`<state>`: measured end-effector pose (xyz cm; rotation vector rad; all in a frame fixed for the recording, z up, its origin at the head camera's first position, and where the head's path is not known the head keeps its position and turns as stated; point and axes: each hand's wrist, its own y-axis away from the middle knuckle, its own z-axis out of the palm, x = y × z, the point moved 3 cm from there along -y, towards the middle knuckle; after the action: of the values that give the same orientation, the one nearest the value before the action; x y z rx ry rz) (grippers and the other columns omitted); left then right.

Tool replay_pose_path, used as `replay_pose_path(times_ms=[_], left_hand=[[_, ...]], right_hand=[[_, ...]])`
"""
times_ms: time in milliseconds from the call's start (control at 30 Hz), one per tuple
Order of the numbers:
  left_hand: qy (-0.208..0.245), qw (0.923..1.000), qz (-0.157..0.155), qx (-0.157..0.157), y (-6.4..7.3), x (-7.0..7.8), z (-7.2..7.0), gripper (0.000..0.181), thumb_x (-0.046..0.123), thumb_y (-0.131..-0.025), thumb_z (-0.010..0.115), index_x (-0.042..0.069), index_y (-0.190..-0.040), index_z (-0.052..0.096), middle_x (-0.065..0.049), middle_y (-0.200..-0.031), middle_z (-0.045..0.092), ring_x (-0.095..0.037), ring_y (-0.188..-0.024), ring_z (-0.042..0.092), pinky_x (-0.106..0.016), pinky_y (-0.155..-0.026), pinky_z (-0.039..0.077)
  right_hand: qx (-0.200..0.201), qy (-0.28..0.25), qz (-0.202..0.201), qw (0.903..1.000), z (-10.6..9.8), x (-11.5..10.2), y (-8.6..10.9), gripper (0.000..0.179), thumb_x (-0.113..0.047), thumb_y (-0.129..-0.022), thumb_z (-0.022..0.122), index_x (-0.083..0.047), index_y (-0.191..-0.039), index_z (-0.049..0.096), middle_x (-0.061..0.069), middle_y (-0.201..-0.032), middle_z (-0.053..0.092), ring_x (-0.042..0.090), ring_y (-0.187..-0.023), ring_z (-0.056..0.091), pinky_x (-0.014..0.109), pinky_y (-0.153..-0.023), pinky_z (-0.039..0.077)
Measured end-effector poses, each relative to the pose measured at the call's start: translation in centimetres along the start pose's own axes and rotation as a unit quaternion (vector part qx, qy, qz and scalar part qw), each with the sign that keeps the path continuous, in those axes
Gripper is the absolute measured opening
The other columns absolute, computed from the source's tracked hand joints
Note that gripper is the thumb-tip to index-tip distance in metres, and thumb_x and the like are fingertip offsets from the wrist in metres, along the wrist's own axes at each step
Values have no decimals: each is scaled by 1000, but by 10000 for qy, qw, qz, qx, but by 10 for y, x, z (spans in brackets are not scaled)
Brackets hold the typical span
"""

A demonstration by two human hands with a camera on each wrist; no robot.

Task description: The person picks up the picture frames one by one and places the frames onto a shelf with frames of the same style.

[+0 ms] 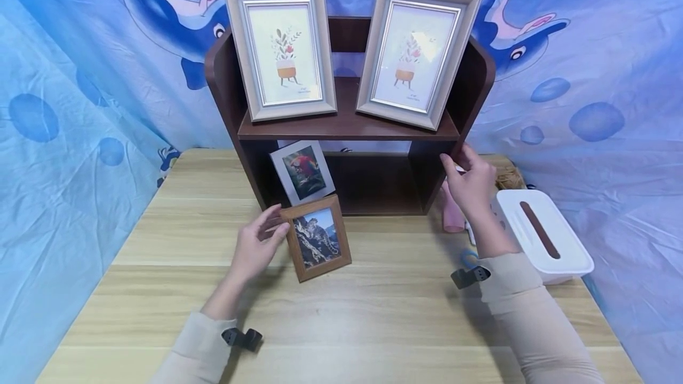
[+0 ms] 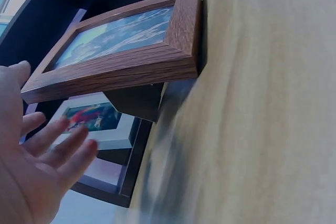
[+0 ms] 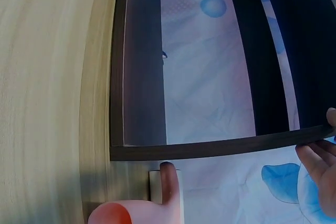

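Observation:
A brown wooden picture frame (image 1: 317,237) with a snow leopard photo stands tilted back on the table before the shelf. My left hand (image 1: 258,243) is at its upper left corner, fingers spread and relaxed; in the left wrist view the thumb is beside the frame's edge, and a support shows behind the frame. With my right hand (image 1: 472,185) I grip the right side panel of the dark brown two-tier shelf (image 1: 347,128), thumb on the inner side and fingers outside. A white frame (image 1: 303,172) with a parrot photo leans in the lower tier at left.
Two large beige frames (image 1: 287,55) with plant pictures stand on the upper tier. Right of the shelf are a pink vase-like object (image 1: 453,213), a white tissue box (image 1: 568,236) and a brown twine-like bundle (image 1: 509,177). A blue ocean-print cloth (image 1: 69,76) hangs around the wooden table (image 1: 373,313).

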<state>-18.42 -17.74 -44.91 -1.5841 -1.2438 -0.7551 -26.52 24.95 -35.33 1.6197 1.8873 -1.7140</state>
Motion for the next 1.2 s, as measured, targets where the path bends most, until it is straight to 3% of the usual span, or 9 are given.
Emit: replay_pose_path(times_ms=[167, 267, 467, 633, 800, 967, 1200], left_hand=[[-61, 9966, -637, -516, 7, -7, 5, 59, 20, -97, 70, -8, -144, 48, -30, -126, 64, -41, -113, 66, -42, -94, 56], [-4, 9944, -861, -618, 10, -11, 7, 61, 21, -97, 71, -8, -145, 47, -29, -128, 63, -40, -114, 65, -42, -96, 55], [163, 9924, -1070, -586, 14, -16, 11, 62, 20, -95, 73, -6, -145, 47, -28, -128, 64, -39, -113, 66, -44, -98, 53], [305, 9913, -1161, -532, 15, -17, 14, 52, 20, -94, 74, -5, -136, 57, -25, -119, 68, -35, -108, 69, -35, -95, 56], [665, 9870, -1422, -356, 15, -15, 16, 39, 12, -91, 76, -7, -123, 64, -22, -110, 71, -19, -98, 72, -24, -86, 58], [1051, 9769, -1837, -288, 15, -16, 17, 38, 5, -90, 75, -8, -124, 64, -20, -107, 73, -8, -85, 72, -29, -79, 61], [868, 9768, -1938, -260, 12, -15, 18, 41, 4, -91, 74, -8, -128, 63, -24, -113, 71, -7, -84, 72, -27, -77, 60]], right_hand=[[54, -2, -96, 9999, 1, 0, 0, 24, -3, -90, 73, 5, -113, 72, 21, -103, 74, 34, -95, 73, 1, -70, 47], [51, -44, -67, 10000, 1, 0, 0, 24, -3, -91, 73, 5, -114, 72, 21, -103, 74, 34, -96, 73, 2, -71, 48], [22, -59, -33, 10000, 1, 0, 1, 25, -5, -92, 72, 5, -115, 71, 23, -105, 73, 35, -97, 72, 2, -72, 48], [42, -65, -71, 9999, 2, 0, 1, 24, -4, -93, 72, 6, -114, 71, 24, -104, 73, 36, -96, 73, 2, -72, 48], [46, -40, -57, 10000, 3, 1, 2, 22, -2, -92, 72, 5, -113, 72, 22, -105, 74, 34, -96, 73, 4, -73, 49], [47, -106, -43, 9999, 4, 2, 2, 22, 0, -91, 72, 6, -113, 72, 25, -104, 73, 36, -96, 73, 5, -74, 50], [16, -114, -74, 9999, 3, 0, 2, 21, -3, -93, 71, 7, -112, 72, 25, -105, 73, 36, -97, 72, 5, -75, 50]])
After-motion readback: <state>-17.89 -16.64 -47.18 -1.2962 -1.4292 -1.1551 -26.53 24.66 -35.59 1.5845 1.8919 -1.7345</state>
